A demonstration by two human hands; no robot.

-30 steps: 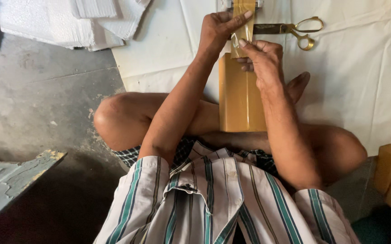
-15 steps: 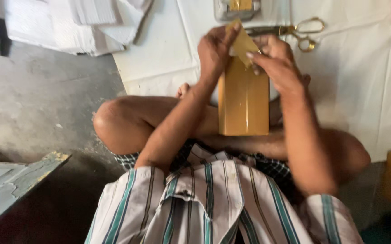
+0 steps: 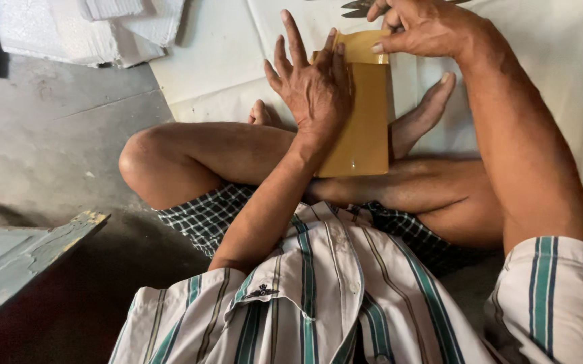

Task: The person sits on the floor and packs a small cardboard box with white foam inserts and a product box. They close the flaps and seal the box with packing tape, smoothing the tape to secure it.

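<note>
- Grey concrete floor point(image 3: 55, 141) on one side, a white sheet point(image 3: 547, 61) spread over it on the other; the person sits cross-legged at the sheet's edge.
- Left hand point(image 3: 315, 87): flat, fingers spread wide, palm pressing down on the left half of a brown paper envelope point(image 3: 365, 121). It grips nothing.
- Right hand point(image 3: 426, 27): fingers curled, fingertips pinching the folded flap at the envelope's top right corner.
- Envelope lies lengthwise, its lower end resting on the crossed shins, its upper end over the sheet.
- A bare foot point(image 3: 423, 111) sticks out just right of the envelope.
- Scissors point(image 3: 359, 7) lie on the sheet at the top edge, only the blades showing, close by the right hand.
- White foam slabs point(image 3: 89, 30) are stacked on the floor, top left.
- Worn blue-green board point(image 3: 22, 259) at lower left.
</note>
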